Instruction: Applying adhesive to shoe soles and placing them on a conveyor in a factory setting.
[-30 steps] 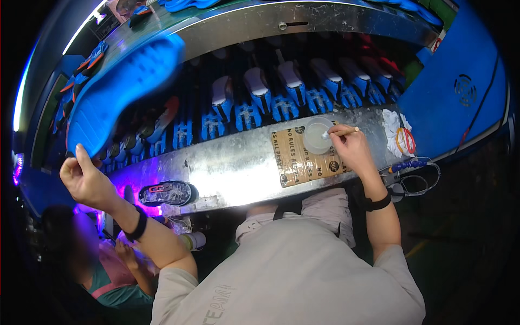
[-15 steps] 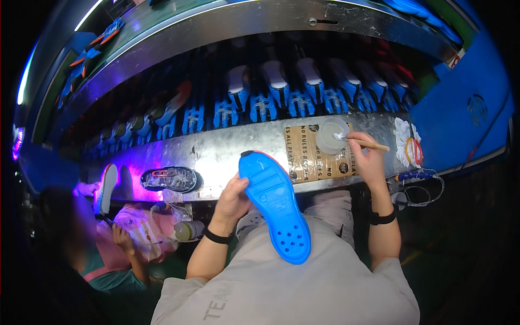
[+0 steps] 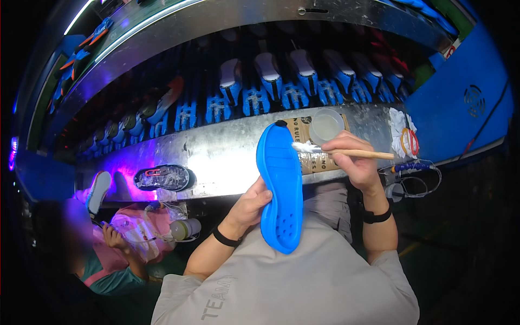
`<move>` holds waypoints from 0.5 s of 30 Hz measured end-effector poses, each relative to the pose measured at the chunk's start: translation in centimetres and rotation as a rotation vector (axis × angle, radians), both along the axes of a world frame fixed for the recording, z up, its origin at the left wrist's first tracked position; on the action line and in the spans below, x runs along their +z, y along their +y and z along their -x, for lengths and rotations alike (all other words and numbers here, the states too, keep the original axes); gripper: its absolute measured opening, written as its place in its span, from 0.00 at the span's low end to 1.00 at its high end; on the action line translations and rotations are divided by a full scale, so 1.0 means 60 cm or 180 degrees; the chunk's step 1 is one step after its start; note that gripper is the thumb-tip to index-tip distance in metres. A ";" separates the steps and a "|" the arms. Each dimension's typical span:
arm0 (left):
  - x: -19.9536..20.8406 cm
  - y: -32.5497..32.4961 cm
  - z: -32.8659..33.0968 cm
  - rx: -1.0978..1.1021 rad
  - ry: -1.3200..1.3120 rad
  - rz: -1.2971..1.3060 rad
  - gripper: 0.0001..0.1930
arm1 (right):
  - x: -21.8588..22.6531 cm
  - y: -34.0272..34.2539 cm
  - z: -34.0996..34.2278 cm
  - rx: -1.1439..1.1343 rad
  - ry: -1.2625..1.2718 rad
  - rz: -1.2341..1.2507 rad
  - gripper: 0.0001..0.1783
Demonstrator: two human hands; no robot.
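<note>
One shoe sole (image 3: pixel 281 189): blue, raised rim, black toe tip, ridged forefoot, perforated heel; held across the front edge of the surface (image 3: pixel 216 146), toe outward, fingers of the left hand (image 3: pixel 252 203) pinching its left side. One wooden-handled brush (image 3: pixel 374 154), white-tipped, at the sole's right rim, pinched by the right hand's (image 3: pixel 355 160) fingers. One translucent cup (image 3: pixel 327 125). One dark shoe (image 3: pixel 161 178).

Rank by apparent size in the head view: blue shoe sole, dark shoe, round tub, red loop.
1. Blue shoe sole
2. Dark shoe and round tub: too alike in area to rank
3. Red loop
</note>
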State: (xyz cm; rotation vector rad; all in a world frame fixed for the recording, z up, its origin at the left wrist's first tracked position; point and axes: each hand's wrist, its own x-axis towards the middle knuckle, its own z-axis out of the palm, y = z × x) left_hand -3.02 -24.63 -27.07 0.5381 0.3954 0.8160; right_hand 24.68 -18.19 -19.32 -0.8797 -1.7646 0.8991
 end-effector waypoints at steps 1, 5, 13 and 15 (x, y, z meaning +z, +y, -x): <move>0.005 0.001 0.003 0.0042 0.0252 -0.0041 0.45 | 0.001 0.002 0.004 0.0009 -0.0005 -0.0030 0.11; 0.020 0.001 0.012 0.0000 0.0245 -0.0039 0.46 | -0.002 0.011 0.018 0.0012 -0.0260 -0.0260 0.11; 0.016 0.024 0.039 0.0192 0.0508 -0.0129 0.47 | -0.008 -0.003 0.036 0.0192 -0.0303 -0.0349 0.10; 0.018 0.031 0.042 0.0244 0.0613 -0.0298 0.46 | -0.005 -0.008 0.036 0.0267 -0.0322 -0.0192 0.10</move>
